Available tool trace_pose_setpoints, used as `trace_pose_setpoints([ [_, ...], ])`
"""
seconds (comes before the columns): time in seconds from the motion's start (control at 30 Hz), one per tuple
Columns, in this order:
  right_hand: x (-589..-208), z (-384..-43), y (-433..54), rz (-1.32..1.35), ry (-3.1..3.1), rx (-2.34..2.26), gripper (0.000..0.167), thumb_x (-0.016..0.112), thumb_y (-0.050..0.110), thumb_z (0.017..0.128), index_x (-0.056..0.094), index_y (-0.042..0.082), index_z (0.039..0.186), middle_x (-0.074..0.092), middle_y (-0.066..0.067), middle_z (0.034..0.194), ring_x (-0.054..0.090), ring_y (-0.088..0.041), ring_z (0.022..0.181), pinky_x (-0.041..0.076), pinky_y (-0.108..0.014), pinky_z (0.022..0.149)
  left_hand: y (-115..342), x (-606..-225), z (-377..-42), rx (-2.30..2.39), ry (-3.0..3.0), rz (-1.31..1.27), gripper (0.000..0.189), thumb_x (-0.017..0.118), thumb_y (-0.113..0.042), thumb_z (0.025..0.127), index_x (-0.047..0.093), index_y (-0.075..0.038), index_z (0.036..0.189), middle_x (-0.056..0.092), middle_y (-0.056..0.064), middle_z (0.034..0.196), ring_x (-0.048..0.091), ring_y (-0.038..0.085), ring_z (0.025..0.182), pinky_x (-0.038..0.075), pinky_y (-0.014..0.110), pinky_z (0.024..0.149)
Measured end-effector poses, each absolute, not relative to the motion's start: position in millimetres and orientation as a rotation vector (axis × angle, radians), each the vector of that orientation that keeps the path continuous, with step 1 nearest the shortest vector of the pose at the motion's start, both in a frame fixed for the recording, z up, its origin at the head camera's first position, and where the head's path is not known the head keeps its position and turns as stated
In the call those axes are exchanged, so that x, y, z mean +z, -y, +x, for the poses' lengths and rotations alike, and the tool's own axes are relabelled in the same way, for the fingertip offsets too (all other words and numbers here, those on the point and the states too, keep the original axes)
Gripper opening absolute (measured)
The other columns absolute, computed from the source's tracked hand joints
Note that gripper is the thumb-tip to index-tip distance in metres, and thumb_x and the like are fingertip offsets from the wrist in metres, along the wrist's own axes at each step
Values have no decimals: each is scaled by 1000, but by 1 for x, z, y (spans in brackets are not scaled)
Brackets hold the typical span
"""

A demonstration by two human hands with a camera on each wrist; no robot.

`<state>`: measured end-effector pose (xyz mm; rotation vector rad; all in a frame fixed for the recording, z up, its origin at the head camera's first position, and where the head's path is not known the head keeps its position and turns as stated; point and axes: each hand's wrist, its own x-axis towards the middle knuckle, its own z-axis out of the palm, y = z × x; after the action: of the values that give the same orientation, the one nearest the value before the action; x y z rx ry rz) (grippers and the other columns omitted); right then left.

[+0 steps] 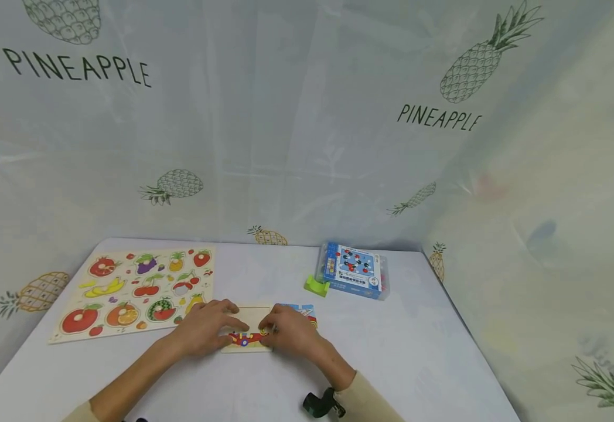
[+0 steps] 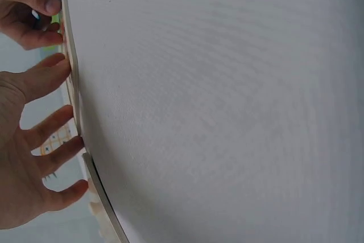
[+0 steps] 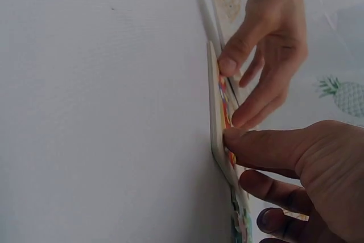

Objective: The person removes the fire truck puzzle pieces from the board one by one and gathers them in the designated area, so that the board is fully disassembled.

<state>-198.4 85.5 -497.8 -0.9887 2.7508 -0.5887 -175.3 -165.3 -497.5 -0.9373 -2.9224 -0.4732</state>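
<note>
A small pale wooden puzzle board [image 1: 254,350] lies flat, with a red vehicle picture [image 1: 251,338] along its lower part. My left hand [image 1: 205,327] rests at the board's left end, fingers spread; in the right wrist view its thumb [image 3: 229,65] touches the board's near side. From the right, my right hand [image 1: 292,332] pinches a red-and-yellow puzzle piece at the picture's right end, thumb [image 3: 250,140] at the near side. Its fingers cover much of this piece. Beside that hand, a blue picture piece [image 1: 305,308] is partly hidden.
A large fruit puzzle board [image 1: 119,324] lies at the left, its corner close to my left hand. At the back right stand a blue-and-white box [image 1: 358,271] and a bright green piece [image 1: 317,286]. A dark green object [image 1: 314,404] lies by my right sleeve.
</note>
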Motion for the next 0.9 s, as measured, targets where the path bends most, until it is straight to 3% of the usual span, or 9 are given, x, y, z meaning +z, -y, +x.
trace_pose_setpoints([
  [0.23,-499,-196,-82,-999,-2784,-549,23,80,30,87,77,19,107,63,11,96,50,1,80,44,-16,68,166,-495,-175,-445,2910,-960,30,80,-25,84,77,-47,105,64,2,128,58,35,118,47,66,82],
  [0.53,-498,-195,-81,-986,-2784,-537,24,81,31,86,77,19,107,61,11,92,50,1,80,46,-17,71,164,-494,-172,-457,2918,-945,19,79,-28,87,80,-40,101,63,4,128,56,36,119,44,69,88],
  [0.9,-499,-195,-81,-967,-2799,-514,23,81,32,86,77,20,105,61,12,93,49,0,81,45,-17,71,163,-493,-173,-472,2936,-970,19,78,-26,87,81,-40,100,62,4,128,56,36,119,42,68,91],
])
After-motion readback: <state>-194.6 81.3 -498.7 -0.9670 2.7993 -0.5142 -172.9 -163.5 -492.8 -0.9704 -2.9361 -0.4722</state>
